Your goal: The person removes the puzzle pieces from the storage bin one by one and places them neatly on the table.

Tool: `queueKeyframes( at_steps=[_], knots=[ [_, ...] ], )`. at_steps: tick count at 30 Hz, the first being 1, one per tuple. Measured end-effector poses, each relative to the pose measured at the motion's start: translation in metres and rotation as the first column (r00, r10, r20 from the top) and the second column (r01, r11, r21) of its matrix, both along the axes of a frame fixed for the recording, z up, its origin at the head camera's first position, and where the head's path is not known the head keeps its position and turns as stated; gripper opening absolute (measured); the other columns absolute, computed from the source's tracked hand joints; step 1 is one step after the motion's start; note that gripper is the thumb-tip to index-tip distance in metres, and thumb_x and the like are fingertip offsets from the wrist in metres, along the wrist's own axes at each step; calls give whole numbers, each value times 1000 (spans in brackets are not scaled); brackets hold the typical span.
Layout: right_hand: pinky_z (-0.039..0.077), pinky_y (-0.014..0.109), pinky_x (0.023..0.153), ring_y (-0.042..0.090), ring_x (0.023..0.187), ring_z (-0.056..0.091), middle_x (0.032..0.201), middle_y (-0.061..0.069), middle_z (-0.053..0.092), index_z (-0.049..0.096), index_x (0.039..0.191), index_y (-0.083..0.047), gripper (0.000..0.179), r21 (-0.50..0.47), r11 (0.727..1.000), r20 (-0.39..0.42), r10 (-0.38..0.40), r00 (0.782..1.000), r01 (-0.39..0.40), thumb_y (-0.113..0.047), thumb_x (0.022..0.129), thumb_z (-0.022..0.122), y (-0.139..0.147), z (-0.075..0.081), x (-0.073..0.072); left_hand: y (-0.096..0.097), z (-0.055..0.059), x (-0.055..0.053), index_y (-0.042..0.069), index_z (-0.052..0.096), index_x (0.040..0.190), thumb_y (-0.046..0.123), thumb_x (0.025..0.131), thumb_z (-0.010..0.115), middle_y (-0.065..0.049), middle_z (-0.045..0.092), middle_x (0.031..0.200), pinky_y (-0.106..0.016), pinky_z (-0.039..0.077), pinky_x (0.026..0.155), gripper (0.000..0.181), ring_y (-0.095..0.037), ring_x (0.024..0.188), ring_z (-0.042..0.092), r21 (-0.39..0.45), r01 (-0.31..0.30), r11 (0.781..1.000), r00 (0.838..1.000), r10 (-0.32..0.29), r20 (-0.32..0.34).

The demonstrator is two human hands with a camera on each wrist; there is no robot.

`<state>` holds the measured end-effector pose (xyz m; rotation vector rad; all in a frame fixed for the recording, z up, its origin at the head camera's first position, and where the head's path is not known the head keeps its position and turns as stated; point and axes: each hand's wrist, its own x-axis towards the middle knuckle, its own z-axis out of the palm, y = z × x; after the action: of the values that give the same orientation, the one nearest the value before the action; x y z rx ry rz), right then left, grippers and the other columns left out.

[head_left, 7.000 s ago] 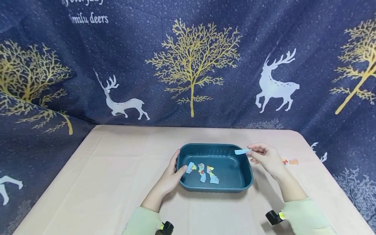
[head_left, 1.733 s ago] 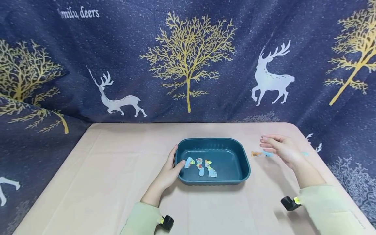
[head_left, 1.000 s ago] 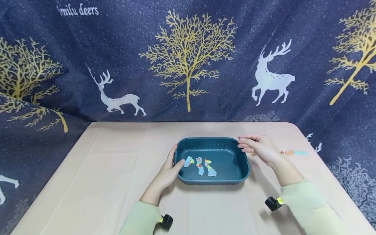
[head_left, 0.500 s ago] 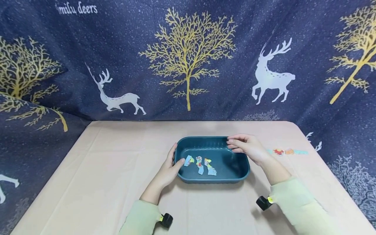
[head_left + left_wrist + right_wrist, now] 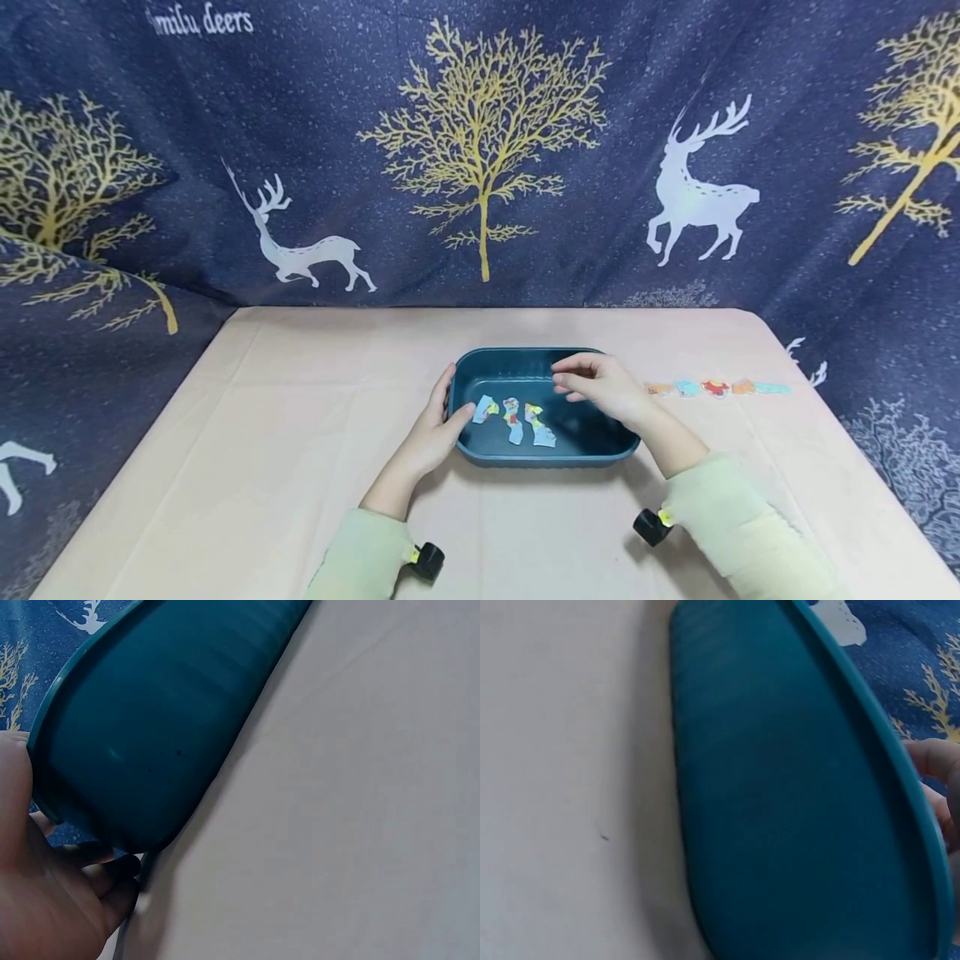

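A dark teal rectangular plastic tub (image 5: 480,458) stands on the table, its left end held by my left hand (image 5: 435,425) with the thumb over the rim. In the left wrist view, fingers (image 5: 120,900) wrap around the tub's outer wall. Inside lie three irregular, flat, printed paper pieces: a light blue and yellow one (image 5: 483,410) near my left thumb, a red and blue one (image 5: 513,421), and a yellow and blue one (image 5: 539,425). My right hand (image 5: 603,390) hovers over the tub's right part, fingers loosely bent, with nothing visible between them.
Right of the tub, several similar pieces lie in a row, among them an orange one (image 5: 657,389), a red one (image 5: 715,388) and a light blue strip (image 5: 772,388). A navy cloth (image 5: 420,250) with deer and trees hangs behind the table (image 5: 300,467).
A light blue strip that my right hand pinched now lies at the row's right end. My right hand has moved left, from above the row to over the tub. The left hand keeps its grip.
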<state>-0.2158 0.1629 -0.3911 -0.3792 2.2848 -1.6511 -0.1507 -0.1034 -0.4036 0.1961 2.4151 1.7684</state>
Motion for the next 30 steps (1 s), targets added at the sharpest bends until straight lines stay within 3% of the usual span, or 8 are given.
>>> queueKeyframes(
  at_steps=[9,15,22,30],
  knots=[
    [53,38,72,23,85,63,96,18,64,58,110,5,34,73,997,-64,31,997,-26,-18,85,61,-16,-11,0,1,-1,1,18,8,145,24,94,46,-11,11,150,-46,17,107,64,-28,136,13,4,-6,1000,1000,6,-1],
    [53,35,66,24,77,62,90,8,65,62,105,-1,31,174,985,-128,38,991,-15,-23,83,64,-18,-17,-1,0,-2,-1,16,8,145,24,94,46,-11,12,150,-46,18,107,65,-28,136,13,4,-4,1000,1000,4,0],
    [48,26,68,11,77,57,87,-2,64,66,99,-7,25,316,949,-234,88,968,-10,-24,80,66,-20,-19,0,-6,-33,-14,24,7,145,26,93,47,-4,11,150,-48,18,106,65,-25,137,13,-10,-22,1000,1000,22,-18],
    [47,22,62,8,73,55,84,-2,62,65,98,-7,26,439,898,-256,162,953,-34,-23,77,69,-22,-24,2,-3,-34,-15,26,8,145,26,93,47,-3,13,150,-49,20,105,65,-25,136,15,-12,-35,999,999,34,-33]
  ],
)
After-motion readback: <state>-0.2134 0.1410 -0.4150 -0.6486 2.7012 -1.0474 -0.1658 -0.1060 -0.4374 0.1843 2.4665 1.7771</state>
